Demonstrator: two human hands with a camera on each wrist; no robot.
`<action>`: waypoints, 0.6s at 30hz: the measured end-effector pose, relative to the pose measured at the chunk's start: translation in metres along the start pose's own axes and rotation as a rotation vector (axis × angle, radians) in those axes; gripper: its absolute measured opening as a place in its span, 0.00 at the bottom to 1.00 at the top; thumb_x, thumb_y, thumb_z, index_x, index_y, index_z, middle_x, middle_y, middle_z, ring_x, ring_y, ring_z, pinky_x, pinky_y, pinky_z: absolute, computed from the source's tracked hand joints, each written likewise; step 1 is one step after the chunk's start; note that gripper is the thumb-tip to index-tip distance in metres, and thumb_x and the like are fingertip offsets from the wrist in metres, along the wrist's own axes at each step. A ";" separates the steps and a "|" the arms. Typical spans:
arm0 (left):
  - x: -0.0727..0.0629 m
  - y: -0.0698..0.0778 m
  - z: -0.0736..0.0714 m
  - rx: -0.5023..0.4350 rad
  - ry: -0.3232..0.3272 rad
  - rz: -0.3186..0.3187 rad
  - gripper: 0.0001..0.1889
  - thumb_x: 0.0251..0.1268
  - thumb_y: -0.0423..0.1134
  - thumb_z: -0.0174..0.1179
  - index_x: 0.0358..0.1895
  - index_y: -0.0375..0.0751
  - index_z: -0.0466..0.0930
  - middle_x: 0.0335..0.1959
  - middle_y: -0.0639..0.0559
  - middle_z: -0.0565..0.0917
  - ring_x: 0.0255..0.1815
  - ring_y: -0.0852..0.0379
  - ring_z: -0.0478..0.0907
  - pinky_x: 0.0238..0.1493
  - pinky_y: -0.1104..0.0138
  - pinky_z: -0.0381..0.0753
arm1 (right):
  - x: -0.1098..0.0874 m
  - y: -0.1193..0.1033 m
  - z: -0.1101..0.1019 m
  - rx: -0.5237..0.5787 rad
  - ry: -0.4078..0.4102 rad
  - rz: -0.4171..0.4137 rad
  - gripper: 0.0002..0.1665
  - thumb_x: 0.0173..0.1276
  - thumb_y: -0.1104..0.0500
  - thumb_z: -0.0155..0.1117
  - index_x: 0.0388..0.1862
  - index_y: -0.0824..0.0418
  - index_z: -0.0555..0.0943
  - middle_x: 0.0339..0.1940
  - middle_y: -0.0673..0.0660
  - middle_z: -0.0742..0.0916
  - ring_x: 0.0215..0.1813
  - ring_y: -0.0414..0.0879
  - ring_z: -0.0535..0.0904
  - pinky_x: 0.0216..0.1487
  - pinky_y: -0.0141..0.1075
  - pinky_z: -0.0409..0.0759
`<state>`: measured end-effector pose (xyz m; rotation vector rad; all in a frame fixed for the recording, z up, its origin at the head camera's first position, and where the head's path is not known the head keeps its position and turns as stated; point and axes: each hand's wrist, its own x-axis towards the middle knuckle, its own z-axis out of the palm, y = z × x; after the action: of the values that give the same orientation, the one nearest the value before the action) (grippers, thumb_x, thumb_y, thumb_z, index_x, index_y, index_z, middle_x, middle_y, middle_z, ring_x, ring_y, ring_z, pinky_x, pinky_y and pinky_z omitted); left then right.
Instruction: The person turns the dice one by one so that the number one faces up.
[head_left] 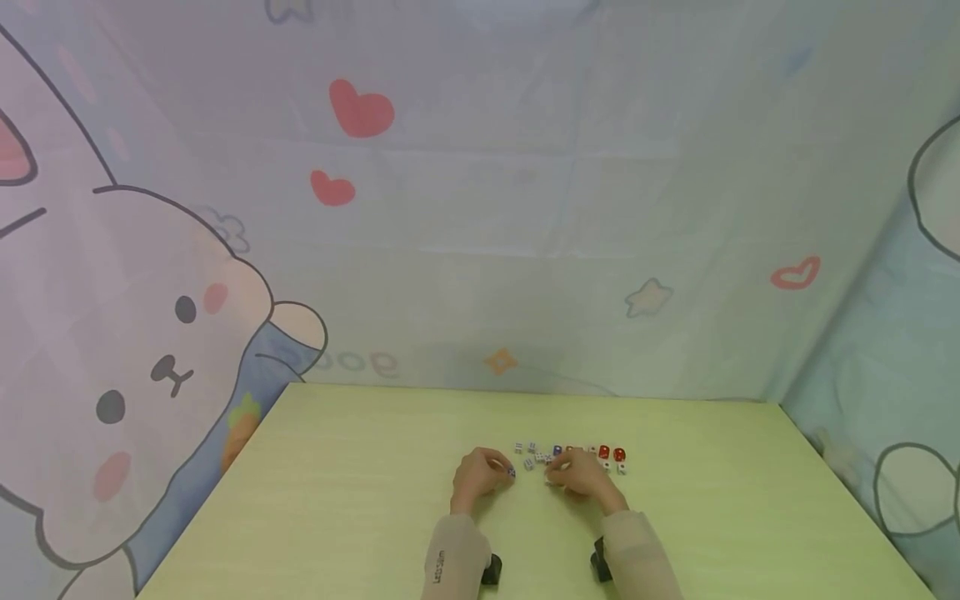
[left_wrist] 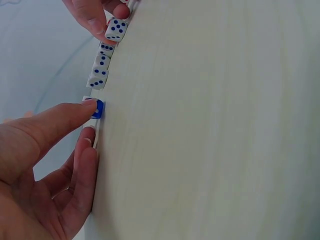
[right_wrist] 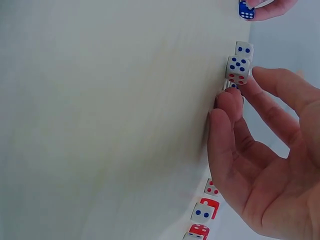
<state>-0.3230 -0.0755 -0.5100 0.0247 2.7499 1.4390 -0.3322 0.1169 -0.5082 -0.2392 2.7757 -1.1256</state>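
In the head view my left hand (head_left: 477, 475) pinches a blue die (left_wrist: 99, 109) between thumb and fingertips, just left of a loose group of dice. The thumb covers part of the die in the left wrist view. To its right, my right hand (head_left: 581, 472) holds a white die (right_wrist: 237, 69) at its thumb and fingertips; blue and red pips show on it. More white dice (left_wrist: 98, 77) lie between the two hands, and another white die (right_wrist: 244, 49) shows just behind the held one. The right hand hides part of the group in the head view.
Red dice (head_left: 619, 454) and several white ones lie right of my right hand. A blue die (head_left: 557, 450) lies behind it. Everything rests on a pale yellow-green table (head_left: 360, 500); a printed cloth (head_left: 480, 250) hangs behind its far edge.
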 end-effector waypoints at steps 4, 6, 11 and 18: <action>0.001 -0.002 0.001 -0.011 -0.006 -0.011 0.05 0.43 0.35 0.67 0.27 0.43 0.83 0.26 0.50 0.83 0.16 0.60 0.72 0.19 0.70 0.68 | 0.000 0.003 0.000 0.015 0.005 -0.005 0.09 0.55 0.60 0.64 0.35 0.60 0.81 0.23 0.53 0.83 0.15 0.39 0.69 0.16 0.28 0.69; 0.001 -0.003 0.001 -0.016 -0.007 -0.014 0.04 0.42 0.35 0.67 0.25 0.43 0.83 0.25 0.51 0.82 0.16 0.59 0.73 0.19 0.69 0.69 | -0.001 0.004 0.001 0.020 0.007 -0.011 0.09 0.52 0.61 0.66 0.35 0.60 0.81 0.21 0.53 0.82 0.14 0.38 0.68 0.16 0.28 0.68; 0.001 -0.005 0.000 -0.009 -0.004 0.004 0.04 0.41 0.37 0.69 0.22 0.48 0.82 0.23 0.54 0.81 0.15 0.59 0.73 0.18 0.69 0.69 | -0.002 0.004 0.002 0.016 0.016 -0.033 0.11 0.48 0.63 0.68 0.33 0.60 0.81 0.13 0.52 0.79 0.12 0.38 0.67 0.15 0.28 0.66; 0.001 -0.001 0.001 -0.011 -0.007 -0.024 0.04 0.43 0.36 0.67 0.26 0.44 0.83 0.27 0.51 0.82 0.17 0.59 0.72 0.19 0.69 0.68 | -0.002 0.006 -0.009 0.040 0.038 0.000 0.09 0.50 0.62 0.67 0.33 0.60 0.80 0.18 0.53 0.81 0.16 0.41 0.70 0.17 0.32 0.70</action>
<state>-0.3239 -0.0755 -0.5110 -0.0036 2.7275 1.4451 -0.3323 0.1272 -0.5058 -0.2153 2.7821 -1.1972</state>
